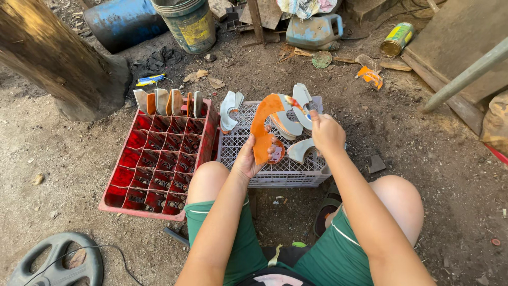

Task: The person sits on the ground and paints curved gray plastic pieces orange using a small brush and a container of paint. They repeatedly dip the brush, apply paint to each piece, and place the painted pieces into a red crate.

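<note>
Head view: my left hand (pixel 247 159) grips the orange curved piece (pixel 263 127) by its lower end, upright over the white crate (pixel 275 167), steady for brushing. My right hand (pixel 326 131) pinches a small brush (pixel 296 104) — tip on the curve. Red compartment crate (pixel 159 159) sits left; its cell contents are hard to make out.

Matt orange curved pc (pixel 263 127), glossy red plastic crate (pixel 159 164), white plastic mesh crate (pixel 280 167), rough dirt.
</note>
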